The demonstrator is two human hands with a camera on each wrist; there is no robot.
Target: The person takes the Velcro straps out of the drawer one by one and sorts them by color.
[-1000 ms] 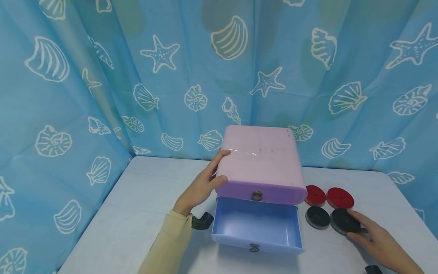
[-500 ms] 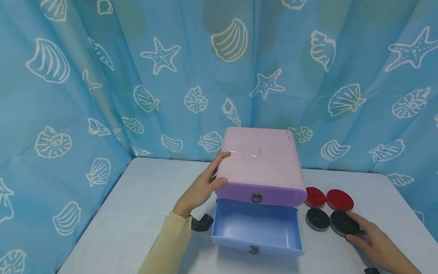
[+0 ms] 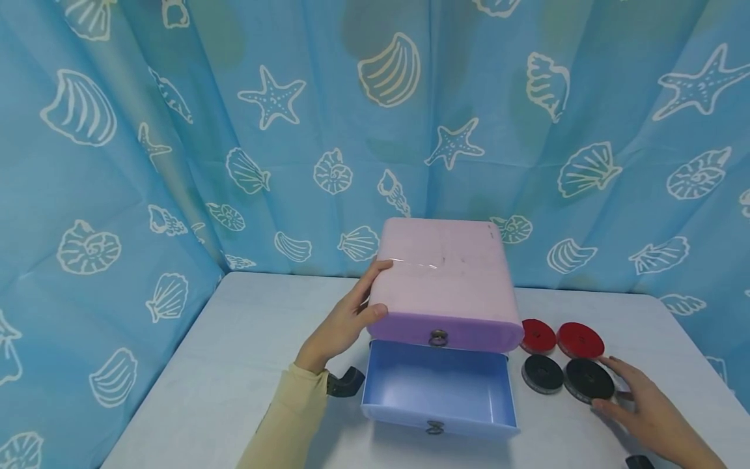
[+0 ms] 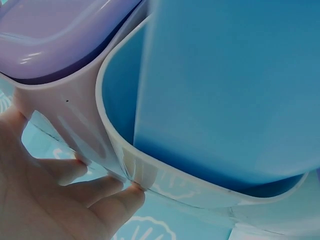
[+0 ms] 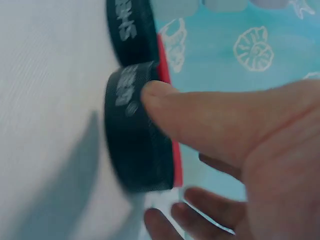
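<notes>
A small drawer box (image 3: 442, 270) has a pink shell, a closed purple upper drawer (image 3: 404, 324) and a blue lower drawer (image 3: 439, 384) pulled out with nothing inside. My left hand (image 3: 342, 319) rests against the box's left side, its straight fingers touching the shell, also visible in the left wrist view. Near the larger black ribbon roll (image 3: 588, 380) is my right hand (image 3: 641, 407). In the right wrist view its thumb touches the lettered edge of that ribbon roll (image 5: 135, 135), while the other fingers stand apart from it.
A smaller black ribbon roll (image 3: 543, 373) lies beside the larger one. Two red rolls (image 3: 538, 335) lie behind them, right of the box. The white table (image 3: 281, 306) meets a blue seashell curtain (image 3: 328, 130) at its back and left.
My right index finger has come off the top of the larger black ribbon roll to its far right side. My left hand and the drawer box stay as they were.
</notes>
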